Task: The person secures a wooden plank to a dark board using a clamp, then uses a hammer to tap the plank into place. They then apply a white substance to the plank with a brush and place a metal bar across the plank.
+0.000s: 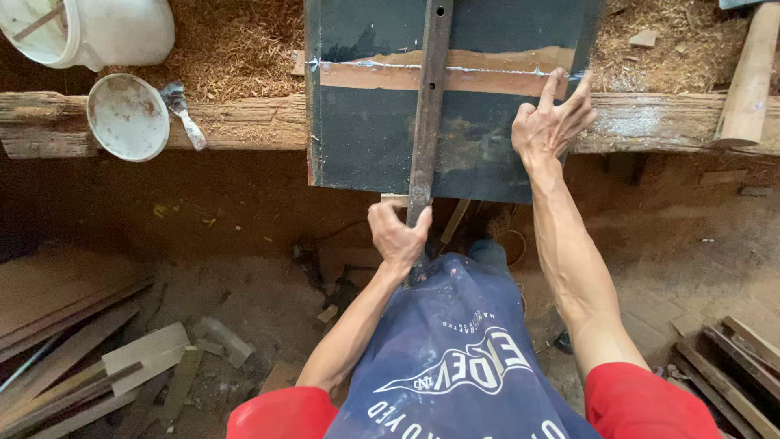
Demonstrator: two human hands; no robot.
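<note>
Head view, looking straight down. Dark green-black panel (366,138) lies flat on the bench (244,122), a rough wooden beam, with its near edge overhanging toward the person. A bare wood strip (487,73) runs across the panel's upper part, whitish line along its top edge. Long dark metal bar (429,106) with holes lies across the panel, running from the far edge down past the near edge, crossing the strip.

Left hand (396,236) closed around the bar's near end, just below the panel's near edge, fingers wrapped, thumb up along the bar. Right hand (552,122) open, fingers spread, fingertips (556,81) pressed on the wood strip near the panel's right edge, palm resting on the panel; holds nothing.

Sawdust (236,49) covers the surface behind the bench. White bucket (89,28) top left, round white lid (127,116) just below it on the bench, small putty knife (183,114) beside the lid. Wooden post (751,73) at top right, tilted. Person wears a blue apron (455,358) and red sleeves (650,402). Dirt floor (244,244) below, scrap boards (81,366) piled lower left, more planks (731,366) lower right.
</note>
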